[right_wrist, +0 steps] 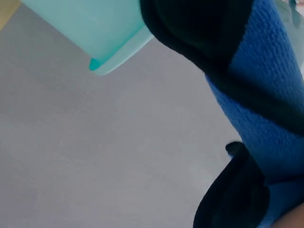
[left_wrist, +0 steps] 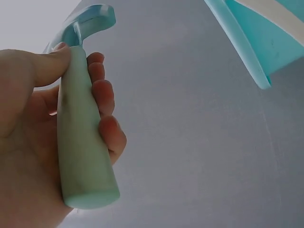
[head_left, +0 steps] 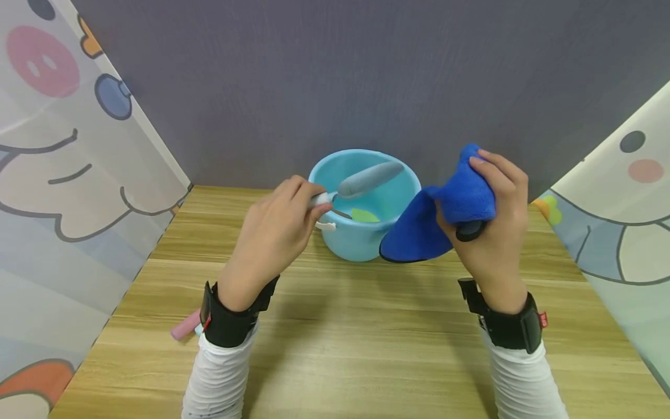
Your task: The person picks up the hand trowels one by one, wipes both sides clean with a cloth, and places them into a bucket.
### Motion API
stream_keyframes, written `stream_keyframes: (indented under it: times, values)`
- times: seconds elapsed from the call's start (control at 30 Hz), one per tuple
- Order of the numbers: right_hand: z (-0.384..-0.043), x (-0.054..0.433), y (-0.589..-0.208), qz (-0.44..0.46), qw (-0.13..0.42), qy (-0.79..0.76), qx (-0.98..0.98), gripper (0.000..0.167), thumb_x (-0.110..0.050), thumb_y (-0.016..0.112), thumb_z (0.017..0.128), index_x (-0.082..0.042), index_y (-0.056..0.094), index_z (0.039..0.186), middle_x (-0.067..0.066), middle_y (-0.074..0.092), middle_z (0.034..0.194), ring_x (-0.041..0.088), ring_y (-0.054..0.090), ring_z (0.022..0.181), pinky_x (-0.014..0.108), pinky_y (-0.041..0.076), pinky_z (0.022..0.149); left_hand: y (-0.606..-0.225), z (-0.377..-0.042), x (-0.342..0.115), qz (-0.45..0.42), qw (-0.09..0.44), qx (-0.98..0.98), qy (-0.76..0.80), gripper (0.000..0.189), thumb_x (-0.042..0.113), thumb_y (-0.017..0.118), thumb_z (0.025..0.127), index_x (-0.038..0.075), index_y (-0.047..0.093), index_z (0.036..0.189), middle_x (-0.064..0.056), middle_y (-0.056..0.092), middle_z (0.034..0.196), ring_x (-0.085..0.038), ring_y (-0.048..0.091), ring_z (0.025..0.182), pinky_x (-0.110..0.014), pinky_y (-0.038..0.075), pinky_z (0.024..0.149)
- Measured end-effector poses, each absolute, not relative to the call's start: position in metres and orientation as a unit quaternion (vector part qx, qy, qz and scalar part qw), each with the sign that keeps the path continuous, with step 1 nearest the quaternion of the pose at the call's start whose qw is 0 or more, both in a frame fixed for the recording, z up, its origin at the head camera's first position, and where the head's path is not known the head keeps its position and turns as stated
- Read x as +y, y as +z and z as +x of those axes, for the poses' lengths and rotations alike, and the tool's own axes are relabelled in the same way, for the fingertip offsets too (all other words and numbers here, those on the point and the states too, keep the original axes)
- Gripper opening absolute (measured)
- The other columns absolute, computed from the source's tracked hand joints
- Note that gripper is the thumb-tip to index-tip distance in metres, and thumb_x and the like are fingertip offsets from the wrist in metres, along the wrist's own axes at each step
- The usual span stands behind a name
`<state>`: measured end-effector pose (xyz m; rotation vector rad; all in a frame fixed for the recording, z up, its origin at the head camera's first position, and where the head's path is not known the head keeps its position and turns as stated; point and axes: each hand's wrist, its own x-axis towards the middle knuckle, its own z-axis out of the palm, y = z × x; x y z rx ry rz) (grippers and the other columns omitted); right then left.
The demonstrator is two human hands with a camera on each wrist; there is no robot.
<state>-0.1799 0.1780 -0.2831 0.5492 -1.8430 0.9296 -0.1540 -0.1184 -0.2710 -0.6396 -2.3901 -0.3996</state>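
In the head view my left hand (head_left: 274,230) grips a small toy shovel (head_left: 369,179) above the near left rim of a light blue bucket (head_left: 356,244). The left wrist view shows the shovel's pale green handle (left_wrist: 85,137) with my fingers curled round it and the thumb along its top. My right hand (head_left: 497,215) holds a bunched blue cloth (head_left: 416,230) with black edging, right of the bucket. One end of the cloth hangs by the bucket's right side. A green piece (head_left: 363,216) is in the bucket; its kind is unclear.
The bucket's white handle (head_left: 325,226) shows at its left side. A pink cylinder (head_left: 185,325) lies on the wooden table (head_left: 366,349), partly behind my left wrist, beside a pale blue part. A grey wall (head_left: 335,75) stands behind, with cartoon-printed panels on both sides.
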Motion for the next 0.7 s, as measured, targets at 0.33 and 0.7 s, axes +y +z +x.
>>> stream_keyframes:
  times: [0.33,0.7]
  values:
    - [-0.170,0.171,-0.284,0.271,0.463,0.378,-0.754,0.062,-0.055,0.072,0.088,-0.010,0.055,0.126,0.022,0.057,0.139,0.042,0.056,0.130,0.049,0.044,0.113,-0.274,-0.158,-0.118,-0.241,0.346,-0.898,-0.123,0.025,0.027,0.069,0.097,0.006,0.072,0.111,-0.009,0.066,0.101,-0.027,0.060,0.086,-0.036,0.048,0.067]
    - [-0.163,0.160,-0.292,0.329,0.433,0.363,-0.757,0.062,-0.059,0.071,0.088,-0.013,0.057,0.127,0.019,0.056,0.138,0.044,0.056,0.129,0.050,0.046,0.111,-0.277,-0.160,-0.113,-0.259,0.361,-0.889,-0.107,0.016,0.020,0.079,0.090,0.014,0.075,0.104,-0.004,0.075,0.095,-0.023,0.068,0.082,-0.033,0.045,0.066]
